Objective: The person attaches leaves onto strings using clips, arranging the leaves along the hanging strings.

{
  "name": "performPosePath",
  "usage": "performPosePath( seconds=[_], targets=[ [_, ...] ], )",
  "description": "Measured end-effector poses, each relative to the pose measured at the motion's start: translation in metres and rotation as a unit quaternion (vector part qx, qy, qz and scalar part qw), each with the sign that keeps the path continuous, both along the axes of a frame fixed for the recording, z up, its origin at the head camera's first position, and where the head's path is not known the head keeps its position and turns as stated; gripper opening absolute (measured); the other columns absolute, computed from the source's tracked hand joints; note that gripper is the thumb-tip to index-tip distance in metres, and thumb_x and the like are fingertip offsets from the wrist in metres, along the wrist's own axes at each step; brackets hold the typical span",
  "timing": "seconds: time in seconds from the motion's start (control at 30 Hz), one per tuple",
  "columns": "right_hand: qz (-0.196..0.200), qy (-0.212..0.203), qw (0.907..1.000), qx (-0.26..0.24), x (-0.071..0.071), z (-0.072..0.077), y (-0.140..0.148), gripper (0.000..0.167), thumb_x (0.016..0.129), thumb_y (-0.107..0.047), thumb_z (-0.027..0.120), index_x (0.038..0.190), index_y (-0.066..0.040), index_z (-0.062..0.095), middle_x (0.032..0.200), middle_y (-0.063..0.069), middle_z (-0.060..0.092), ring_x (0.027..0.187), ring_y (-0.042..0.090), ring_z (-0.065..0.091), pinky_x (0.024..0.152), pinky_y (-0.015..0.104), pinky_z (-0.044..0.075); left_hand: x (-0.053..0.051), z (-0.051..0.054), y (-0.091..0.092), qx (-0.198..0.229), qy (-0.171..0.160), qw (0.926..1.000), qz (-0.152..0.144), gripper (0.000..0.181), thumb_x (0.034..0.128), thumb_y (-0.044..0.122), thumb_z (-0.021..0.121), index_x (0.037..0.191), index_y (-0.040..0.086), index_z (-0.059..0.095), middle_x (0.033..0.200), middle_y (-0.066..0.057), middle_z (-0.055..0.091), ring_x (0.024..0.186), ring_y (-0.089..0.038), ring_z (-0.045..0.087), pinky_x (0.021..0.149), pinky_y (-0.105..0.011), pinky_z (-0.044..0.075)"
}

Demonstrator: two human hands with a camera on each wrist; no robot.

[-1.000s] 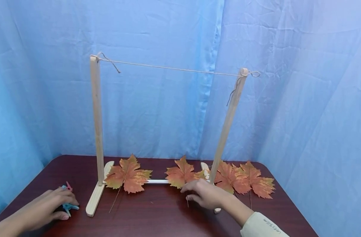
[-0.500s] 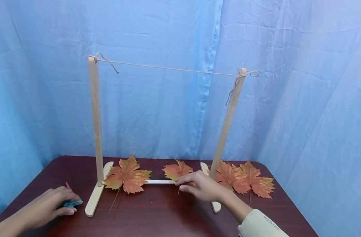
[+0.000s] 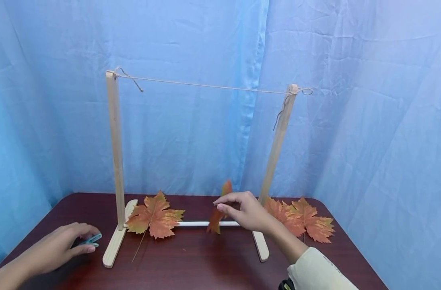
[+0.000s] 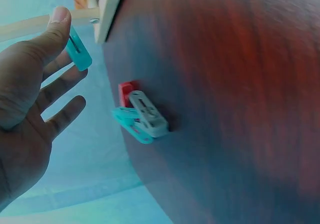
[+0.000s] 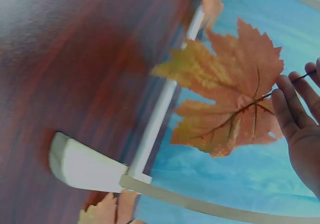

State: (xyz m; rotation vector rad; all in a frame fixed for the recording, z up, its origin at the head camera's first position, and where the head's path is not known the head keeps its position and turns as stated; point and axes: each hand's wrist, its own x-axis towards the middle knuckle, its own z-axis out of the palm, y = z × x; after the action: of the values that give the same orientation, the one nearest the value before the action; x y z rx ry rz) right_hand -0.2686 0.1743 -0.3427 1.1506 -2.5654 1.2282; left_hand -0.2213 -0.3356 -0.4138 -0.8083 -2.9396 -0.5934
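Note:
The left hand point(image 3: 59, 247) pinches a teal clothespin point(image 3: 91, 239) between thumb and fingers, left of the wooden frame; the left wrist view shows the pinched teal clothespin point(image 4: 79, 51) too. Below that hand point(image 4: 30, 93), a red clothespin point(image 4: 126, 91), a grey one point(image 4: 149, 115) and another teal one point(image 4: 131, 124) lie together on the table. The right hand point(image 3: 247, 211) holds an orange leaf point(image 3: 216, 217) by its stem, raised over the white crossbar point(image 3: 195, 223) and seen nearly edge-on. In the right wrist view the leaf point(image 5: 235, 93) spreads out from the fingers of the right hand point(image 5: 305, 129).
A string point(image 3: 206, 85) is tied between the tops of two wooden posts point(image 3: 115, 153). One leaf point(image 3: 155, 215) lies by the frame's left foot point(image 3: 113, 247). More leaves point(image 3: 311, 221) lie behind and right of the right post point(image 3: 278, 141). Blue curtains point(image 3: 191, 133) surround the table point(image 3: 162, 270).
The right hand has lifted the middle leaf off the table and turned it edge-on. The left hand has raised a teal clothespin slightly from the group.

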Motion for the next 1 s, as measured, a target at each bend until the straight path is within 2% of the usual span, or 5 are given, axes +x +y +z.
performPosePath(
  seconds=[0.13, 0.43, 0.5, 0.73, 1.0],
  targets=[
    [-0.016, 0.010, 0.9997, -0.015, -0.002, 0.012, 0.000, 0.019, 0.104, -0.023, 0.064, 0.114, -0.014, 0.078, 0.101, 0.005, 0.076, 0.079, 0.019, 0.070, 0.067, 0.029, 0.057, 0.000, 0.010, 0.007, 0.014, 0.008, 0.9999, 0.006, 0.037, 0.0939, 0.042, 0.072, 0.119, 0.014, 0.071, 0.108, 0.010, 0.068, 0.091, 0.001, 0.061, 0.071, -0.031, 0.055],
    [-0.021, 0.037, 0.9977, -0.054, -0.009, 0.042, 0.001, 0.018, 0.104, -0.017, 0.063, 0.112, -0.011, 0.078, 0.093, 0.008, 0.076, 0.081, 0.035, 0.071, 0.064, 0.032, 0.057, -0.002, 0.034, 0.026, 0.078, 0.080, 0.9936, 0.016, 0.028, 0.0934, 0.023, 0.077, 0.118, 0.012, 0.070, 0.103, 0.011, 0.067, 0.088, 0.002, 0.058, 0.061, -0.025, 0.051],
    [-0.022, 0.041, 0.9969, -0.063, -0.010, 0.049, 0.001, 0.017, 0.103, -0.013, 0.064, 0.111, -0.009, 0.077, 0.091, 0.009, 0.076, 0.082, 0.034, 0.072, 0.060, 0.032, 0.055, -0.003, 0.040, 0.031, 0.085, 0.079, 0.9931, 0.019, 0.029, 0.0942, 0.023, 0.076, 0.120, 0.012, 0.069, 0.103, 0.010, 0.066, 0.083, 0.003, 0.057, 0.061, -0.025, 0.051],
    [-0.031, 0.063, 0.9939, -0.085, -0.017, 0.072, 0.006, 0.016, 0.103, -0.009, 0.063, 0.109, -0.005, 0.077, 0.084, 0.013, 0.074, 0.075, 0.030, 0.072, 0.058, 0.042, 0.057, -0.004, 0.058, 0.047, 0.081, 0.144, 0.9861, 0.000, 0.029, 0.0930, 0.023, 0.078, 0.120, 0.017, 0.070, 0.103, 0.015, 0.066, 0.085, 0.002, 0.059, 0.070, -0.027, 0.052],
    [-0.051, 0.102, 0.9891, -0.093, -0.022, 0.098, 0.012, 0.016, 0.102, -0.008, 0.064, 0.108, -0.002, 0.077, 0.084, 0.012, 0.075, 0.070, 0.021, 0.071, 0.053, 0.032, 0.054, -0.013, 0.080, 0.071, 0.108, 0.169, 0.9792, -0.030, 0.028, 0.0920, 0.018, 0.079, 0.118, 0.014, 0.071, 0.103, 0.014, 0.068, 0.089, -0.003, 0.061, 0.071, -0.029, 0.053]
  ],
)
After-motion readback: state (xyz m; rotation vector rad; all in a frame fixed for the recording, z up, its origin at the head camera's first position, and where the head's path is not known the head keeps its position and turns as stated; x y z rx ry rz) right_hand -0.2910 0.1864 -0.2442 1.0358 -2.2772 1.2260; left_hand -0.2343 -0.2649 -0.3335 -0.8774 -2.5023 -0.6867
